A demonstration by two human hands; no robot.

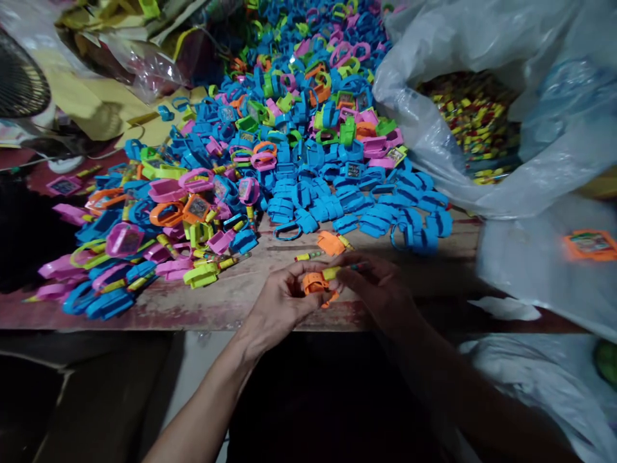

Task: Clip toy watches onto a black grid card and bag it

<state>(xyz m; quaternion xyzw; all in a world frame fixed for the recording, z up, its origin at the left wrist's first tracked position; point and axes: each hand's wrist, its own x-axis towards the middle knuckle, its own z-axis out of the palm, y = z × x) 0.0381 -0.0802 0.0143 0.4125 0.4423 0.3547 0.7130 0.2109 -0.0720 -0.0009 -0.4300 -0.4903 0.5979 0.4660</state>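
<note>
Grip first: left hand [279, 301] is clamped on an orange toy watch [315, 283], strap curled in the fingers; right hand [378, 286] is pinched on a yellow tube [331, 273], its darker end poking out past the fingers. Both are held just over the near edge of the table [222, 305]. Tube end sits right by the watch; can't tell if they touch, fingers and shadow hide the joint.

Step in hand, my read: mating tube to watch. Next move calls for lining the tube up with the strap opening, left steady, right feeding, light pressure since the strap looks flexible.

Around: orange strap [330, 243] with a tube at its end and a loose tube [308, 256] lie just beyond the hands; easy to knock. Behind them, blue watches [313, 209] heaped deep, with mixed colours further back. On the left, a mixed heap [125, 241], tubes showing among many of its pieces. Right side: open plastic bag [402, 122] of yellow-and-red pieces [472, 119], bulky, crowds the reach that way. Another orange watch [592, 244] sits far right on plastic, blurred. Fan [22, 77] at far left. Light is poor around the right hand.
</note>
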